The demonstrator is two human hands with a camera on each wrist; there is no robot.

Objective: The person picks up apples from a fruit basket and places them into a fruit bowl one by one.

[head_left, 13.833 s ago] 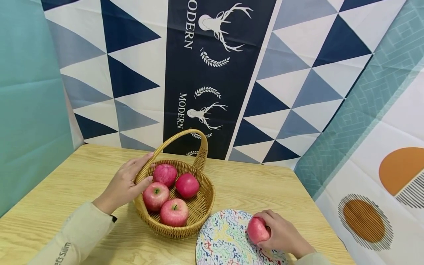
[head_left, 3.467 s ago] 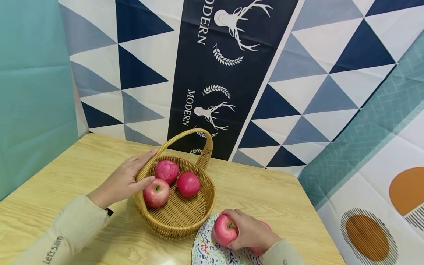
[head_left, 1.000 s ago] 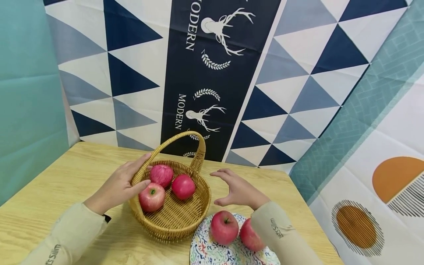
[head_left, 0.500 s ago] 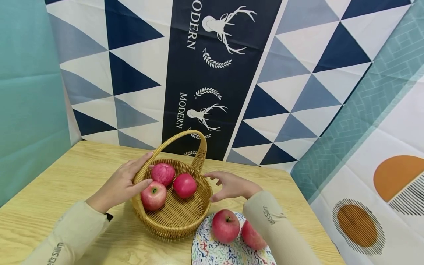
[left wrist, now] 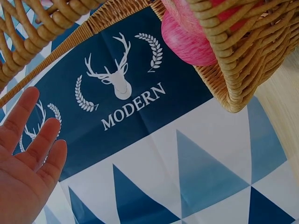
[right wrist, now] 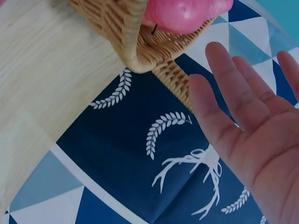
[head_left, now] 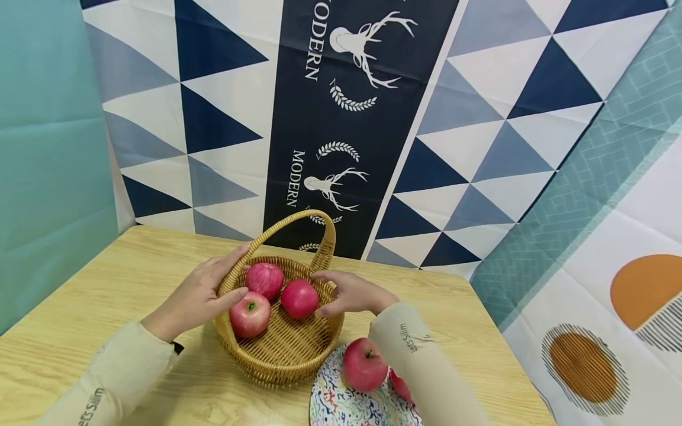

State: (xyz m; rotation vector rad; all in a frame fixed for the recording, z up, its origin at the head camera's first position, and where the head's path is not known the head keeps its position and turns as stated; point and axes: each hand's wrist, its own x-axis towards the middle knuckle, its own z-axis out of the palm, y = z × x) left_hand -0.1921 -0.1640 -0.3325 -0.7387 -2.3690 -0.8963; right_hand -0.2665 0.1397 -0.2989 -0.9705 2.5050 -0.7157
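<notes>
A wicker basket [head_left: 288,349] stands on the table. My left hand [head_left: 194,299] holds it at the foot of its handle, thumb on the near side and fingers on the far side. Inside lie a dark pink apple [head_left: 300,299], a striped apple [head_left: 264,280] and a paler apple [head_left: 250,315] near my left thumb. Over the basket's right rim reaches my right hand [head_left: 357,293], fingers and thumb spread beside the dark pink apple; contact is not clear. In the right wrist view the fingers [right wrist: 236,88] are extended, holding nothing.
A patterned round plate [head_left: 341,396] sits right of the basket, bearing a red apple [head_left: 364,364] and a second apple [head_left: 401,387] partly hidden by my right sleeve. The wooden table [head_left: 453,331] ends at a patterned cloth backdrop [head_left: 341,118].
An apple from the basket was put on the plate beside the first one. Since then my right hand has moved left from above the plate to the basket. My left hand stays on the handle.
</notes>
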